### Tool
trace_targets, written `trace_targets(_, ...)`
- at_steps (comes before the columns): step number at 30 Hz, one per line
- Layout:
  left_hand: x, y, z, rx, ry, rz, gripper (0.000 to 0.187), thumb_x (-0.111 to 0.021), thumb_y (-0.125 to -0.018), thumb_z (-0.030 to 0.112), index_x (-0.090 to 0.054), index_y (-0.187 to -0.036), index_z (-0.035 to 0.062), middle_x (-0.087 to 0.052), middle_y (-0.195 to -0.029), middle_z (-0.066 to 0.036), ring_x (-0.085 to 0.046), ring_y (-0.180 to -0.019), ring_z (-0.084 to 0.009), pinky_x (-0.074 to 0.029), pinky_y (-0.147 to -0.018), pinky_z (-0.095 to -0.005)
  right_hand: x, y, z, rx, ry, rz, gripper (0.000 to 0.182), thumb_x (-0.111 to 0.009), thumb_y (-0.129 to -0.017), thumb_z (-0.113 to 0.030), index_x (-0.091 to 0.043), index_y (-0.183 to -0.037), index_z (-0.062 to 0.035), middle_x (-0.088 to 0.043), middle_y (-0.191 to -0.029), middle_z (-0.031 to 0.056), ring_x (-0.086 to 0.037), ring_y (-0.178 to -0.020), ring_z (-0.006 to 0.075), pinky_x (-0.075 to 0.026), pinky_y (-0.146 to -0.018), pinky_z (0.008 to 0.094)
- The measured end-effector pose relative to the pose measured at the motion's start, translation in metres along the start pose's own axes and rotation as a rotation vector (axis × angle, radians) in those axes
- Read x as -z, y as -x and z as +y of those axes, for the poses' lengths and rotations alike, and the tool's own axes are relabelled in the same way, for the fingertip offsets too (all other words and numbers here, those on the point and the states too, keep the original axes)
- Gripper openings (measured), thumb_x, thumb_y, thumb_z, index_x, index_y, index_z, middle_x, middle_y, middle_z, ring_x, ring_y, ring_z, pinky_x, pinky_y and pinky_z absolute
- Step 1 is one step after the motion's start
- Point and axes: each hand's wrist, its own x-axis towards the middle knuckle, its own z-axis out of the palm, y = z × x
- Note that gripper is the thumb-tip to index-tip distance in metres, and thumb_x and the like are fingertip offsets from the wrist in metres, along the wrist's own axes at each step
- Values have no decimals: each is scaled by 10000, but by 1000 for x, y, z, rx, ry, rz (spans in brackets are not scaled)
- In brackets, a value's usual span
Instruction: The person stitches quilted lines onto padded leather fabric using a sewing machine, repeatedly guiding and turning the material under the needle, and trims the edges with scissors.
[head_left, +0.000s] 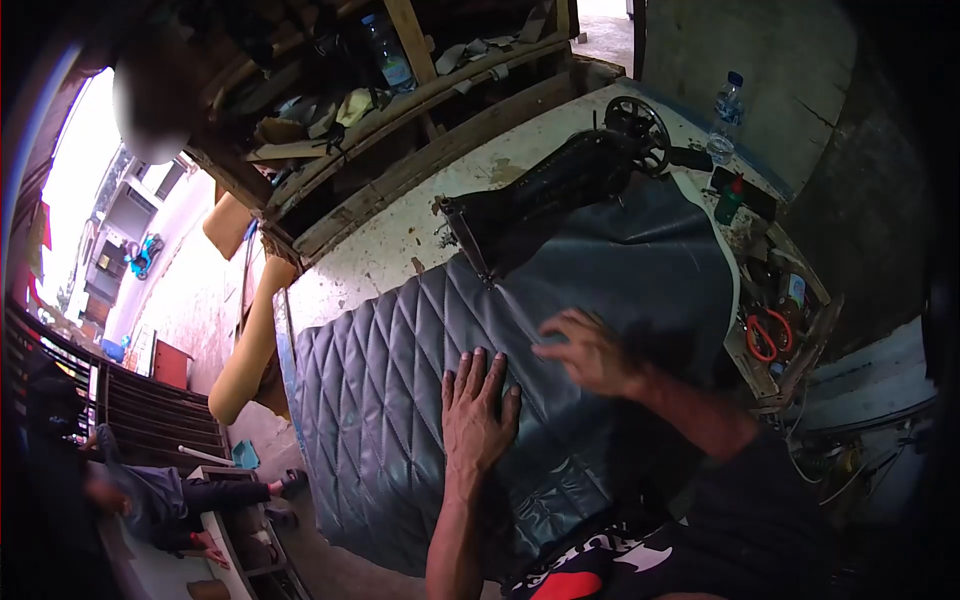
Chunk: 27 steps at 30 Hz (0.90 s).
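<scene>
A dark, diamond-quilted sheet that looks like vinyl or leather (375,400) spreads over the table and hangs off its near edge. Flat on the quilting lies my left hand (480,410), fingers stretched toward the machine. My right hand (590,352) hovers close over the smooth dark part of the sheet, its fingers loosely bent and apart, with nothing seen in it. Beyond both hands stands a black sewing machine (550,185); its needle end comes down on the sheet at the border of the quilting. The handwheel (638,135) sits at the machine's far right.
Right of the sheet, a wooden tray (800,350) holds orange-handled scissors (768,335). A green bottle (730,200) and a clear water bottle (726,120) stand nearby. Cluttered wooden shelves (400,120) rise behind the table. Another person (150,505) sits at the lower left.
</scene>
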Motion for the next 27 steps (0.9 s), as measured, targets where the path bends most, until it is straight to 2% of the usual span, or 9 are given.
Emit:
trace_targets(8,-1,-3,-1,22,60,-4,534,-626,-954,285,-597,-1457,108,-478,-1579,-196,-364,-1517,-371,-208,-1259,-533,38,77,-45,-24,83,4,322,-669,-841,1,-772,-1129,-101,-667,-1222,95,-635,-1191,300,-467,-1087,469)
trace_targets(9,-1,-9,-1,-41,-5,114,452,-621,-956,285,-677,-1354,78,-633,-1405,-220,-546,-1378,-368,-352,-1193,-477,38,63,-38,-78,9,49,307,-655,-857,-3,-767,-1127,-93,-673,-1215,99,-641,-1183,305,-486,-1066,466)
trace_targets(12,23,-49,-6,195,153,-124,360,-605,-973,287,-737,-1205,45,-726,-1193,-219,-688,-1123,-403,-507,-1014,-458,25,-2,-1,-197,-118,153,257,-610,-919,-32,-747,-1134,-65,-688,-1206,129,-650,-1177,330,-534,-1001,449)
trace_targets(14,23,-83,-6,244,106,-27,317,-595,-977,270,-763,-1088,25,-752,-994,-221,-726,-909,-423,-558,-850,-445,6,-57,30,-183,-188,208,259,-588,-957,-73,-720,-1178,-40,-694,-1227,151,-646,-1188,343,-553,-957,417)
trace_targets(17,2,-124,-32,180,229,182,347,-571,-996,271,-722,-1230,65,-722,-1205,-218,-683,-1134,-418,-520,-997,-470,-22,-115,69,-286,-133,-23,318,-551,-1011,-182,-672,-1266,-33,-651,-1348,164,-601,-1282,347,-514,-1037,448)
trace_targets(19,-24,-139,-58,18,-35,161,477,-496,-1033,338,-584,-1458,139,-550,-1517,-175,-484,-1432,-385,-340,-1198,-540,-54,-131,106,31,302,-144,418,-484,-1051,-312,-624,-1338,-43,-579,-1462,160,-508,-1398,352,-412,-1154,499)
trace_targets(20,-24,-136,-56,26,-34,159,477,-496,-1033,338,-584,-1458,139,-550,-1517,-175,-484,-1432,-385,-340,-1198,-540,-60,-128,107,34,297,-151,418,-484,-1051,-312,-624,-1338,-43,-579,-1462,160,-508,-1398,352,-412,-1154,499)
trace_targets(23,-21,-126,-47,221,-155,-84,613,-359,-1069,458,-338,-1637,229,-251,-1720,-99,-175,-1600,-323,-41,-1282,-576,-64,-121,109,-65,325,-35,488,-435,-1065,-397,-594,-1379,-59,-531,-1515,143,-428,-1463,356,-311,-1219,532)
trace_targets(27,-19,-129,-44,231,-168,-74,614,-379,-1066,461,-358,-1628,217,-271,-1714,-96,-190,-1596,-324,-53,-1285,-566,-44,-128,94,-115,315,-128,487,-429,-1059,-419,-612,-1361,-84,-557,-1477,127,-448,-1434,340,-289,-1229,523)
